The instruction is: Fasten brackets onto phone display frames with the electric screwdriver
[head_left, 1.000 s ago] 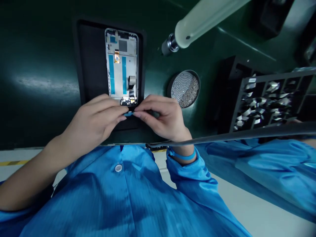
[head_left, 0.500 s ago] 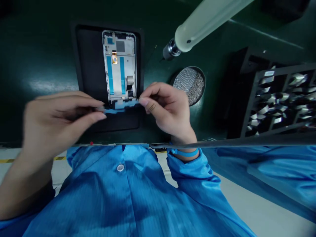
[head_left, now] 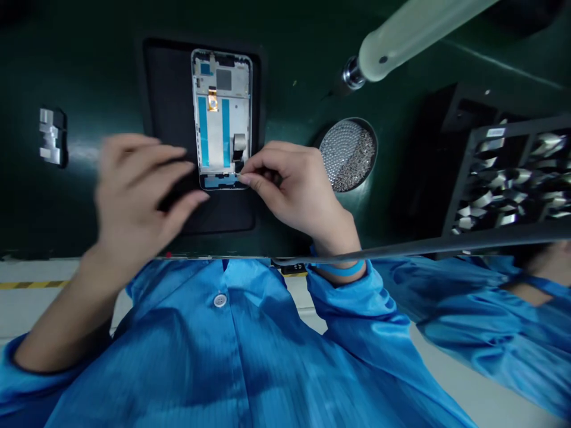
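Observation:
A phone's mid-frame [head_left: 244,119] with blue adhesive strips and an orange flex cable lies face up on a black tray mat [head_left: 169,119]. Across its bottom end sits a blue-faced strip-shaped part [head_left: 218,181]. My right hand [head_left: 294,184] pinches with thumb and forefinger at this part's right end, by the frame's lower right corner. Its fingertips cover that corner. My left hand [head_left: 143,190], smeared by motion, hovers over the mat's left side with fingers apart and nothing visible in them.
A silver-and-black part [head_left: 52,137] lies at the far left. To the right stands a round dish [head_left: 373,160] of tiny screws, below an electric screwdriver [head_left: 379,56]. Farther right, a black compartment rack [head_left: 459,172] holds shiny flex pieces. A co-worker's blue sleeve [head_left: 491,333] shows lower right.
My left hand has let go of the blue-faced part and drawn back left, its fingers spreading. The part now lies within the frame's bottom end. A silver-and-black part now shows at far left.

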`<state>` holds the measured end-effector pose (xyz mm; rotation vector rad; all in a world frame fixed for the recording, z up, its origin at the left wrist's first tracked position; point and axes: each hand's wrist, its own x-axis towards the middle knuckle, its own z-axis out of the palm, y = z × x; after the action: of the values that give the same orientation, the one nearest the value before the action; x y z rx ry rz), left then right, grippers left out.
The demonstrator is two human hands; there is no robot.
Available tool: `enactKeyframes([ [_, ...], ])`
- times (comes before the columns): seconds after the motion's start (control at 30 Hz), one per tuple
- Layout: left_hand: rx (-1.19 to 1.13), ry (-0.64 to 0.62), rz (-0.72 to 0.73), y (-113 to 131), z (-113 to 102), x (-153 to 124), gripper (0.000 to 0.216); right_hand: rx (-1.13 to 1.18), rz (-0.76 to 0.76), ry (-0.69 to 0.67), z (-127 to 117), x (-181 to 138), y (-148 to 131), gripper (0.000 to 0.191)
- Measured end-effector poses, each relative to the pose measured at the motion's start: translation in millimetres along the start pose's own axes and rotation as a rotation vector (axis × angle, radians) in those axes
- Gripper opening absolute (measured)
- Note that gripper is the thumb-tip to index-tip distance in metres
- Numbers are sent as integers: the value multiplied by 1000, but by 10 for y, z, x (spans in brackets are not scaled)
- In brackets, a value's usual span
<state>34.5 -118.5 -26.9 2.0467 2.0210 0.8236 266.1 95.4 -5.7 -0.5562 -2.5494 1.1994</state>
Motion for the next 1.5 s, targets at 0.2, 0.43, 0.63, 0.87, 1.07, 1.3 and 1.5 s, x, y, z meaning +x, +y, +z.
enactKeyframes([
  [0.2,128,22,5,63,150,296,27,-96,25,23,78,5,-65,10],
  [0.43,-12,-11,-111,90,141,369,31,-167,98,-17,86,54,-187,12],
  [0.63,0,-15,-234,145,251,448,36,-304,113,-111,-7,151,-231,14],
  [0.87,-9,-66,-258,205,174,520,25,-418,138,-102,46,171,-226,7],
  [1.07,-1,-147,-287,300,134,561,19,-458,-2,115,283,-137,-94,24],
  [1.3,16,-127,-241,294,133,533,24,-536,-149,-21,307,-218,-18,37],
  [1.5,111,-111,-144,818,397,194,50,-644,-236,-72,243,-109,-49,37],
])
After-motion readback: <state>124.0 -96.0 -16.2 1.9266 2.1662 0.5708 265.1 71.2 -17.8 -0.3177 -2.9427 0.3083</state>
